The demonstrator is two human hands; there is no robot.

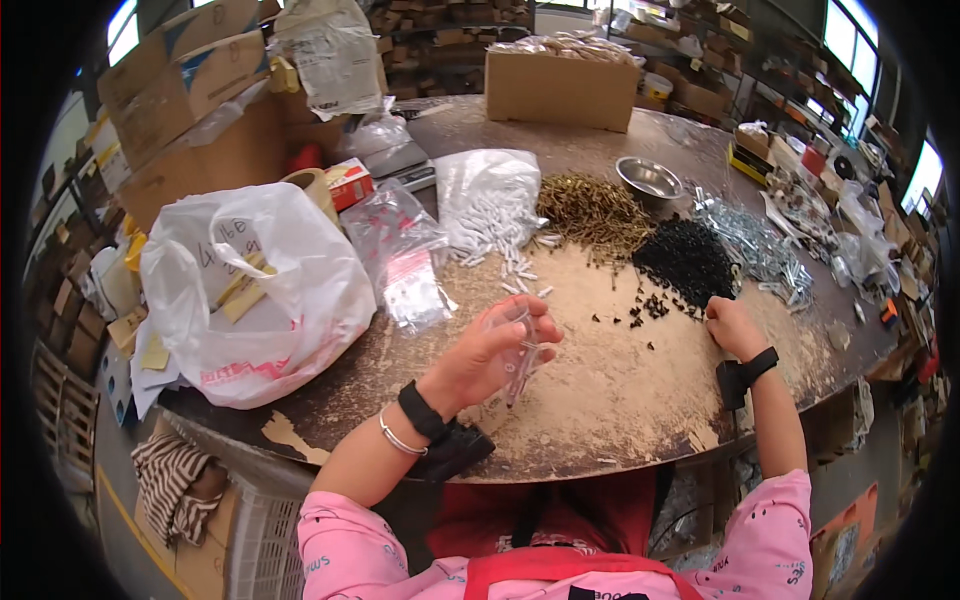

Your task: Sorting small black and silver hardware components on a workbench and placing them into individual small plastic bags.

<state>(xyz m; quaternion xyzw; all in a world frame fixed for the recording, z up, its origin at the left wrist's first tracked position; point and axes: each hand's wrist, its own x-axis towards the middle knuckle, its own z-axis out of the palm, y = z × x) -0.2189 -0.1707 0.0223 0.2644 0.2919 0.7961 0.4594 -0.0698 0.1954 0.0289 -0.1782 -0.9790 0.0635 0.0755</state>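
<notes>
My left hand [490, 350] is closed round a small clear plastic bag [517, 372], held up over the worn tabletop [600, 400]. A few small items seem to sit low in the bag, too small to name. At the near right edge of a pile of black screws [682, 262], my right hand [735, 328] has its fingers drawn together; what they hold, if anything, is hidden. Left of the black pile lies a heap of brass-coloured screws [595, 212]. White plastic wall plugs [490, 225] spill from a white bag [490, 170]. Longer silver screws [765, 245] spread out on the right.
A large white carrier bag [270, 340] stands at the left, beside flat clear zip bags [410, 285]. Behind the piles are a steel bowl [650, 178] and a filled cardboard box [560, 90]. Stacked cartons [190, 100] rise at the back left. Clutter lines the right edge.
</notes>
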